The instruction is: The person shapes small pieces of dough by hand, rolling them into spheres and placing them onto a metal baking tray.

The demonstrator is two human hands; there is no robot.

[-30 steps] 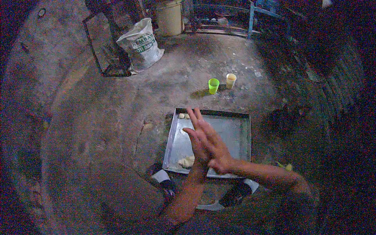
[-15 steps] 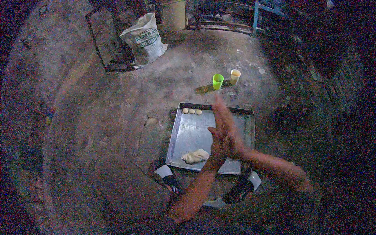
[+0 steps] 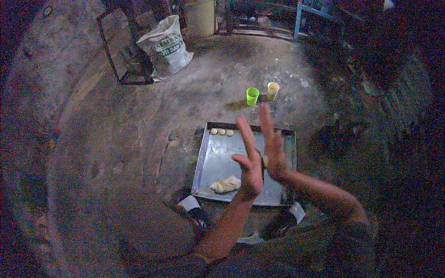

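Observation:
Over a shallow metal tray (image 3: 218, 162), my left hand (image 3: 250, 164) and my right hand (image 3: 276, 160) are raised palm toward palm, fingers stretched out, with a narrow gap at the fingertips. A small pale piece of dough (image 3: 265, 161) shows between the palms, against the right one; whether the left palm touches it I cannot tell. At the tray's far left corner, three small dough balls (image 3: 222, 132) sit in a row. A larger, uneven lump of dough (image 3: 225, 185) lies near the tray's front edge, left of my wrists.
Beyond the tray stand a green cup (image 3: 252, 96) and a pale cup (image 3: 273, 91) on the concrete floor. A white sack (image 3: 169, 48) leans by a dark frame at the far left, near a beige bin (image 3: 200, 18). My feet flank the tray's near corners.
My hands, pressed together before, have parted at the fingers, and the small piece of dough between them now shows. The view has shifted slightly; the tray and its other dough look unchanged.

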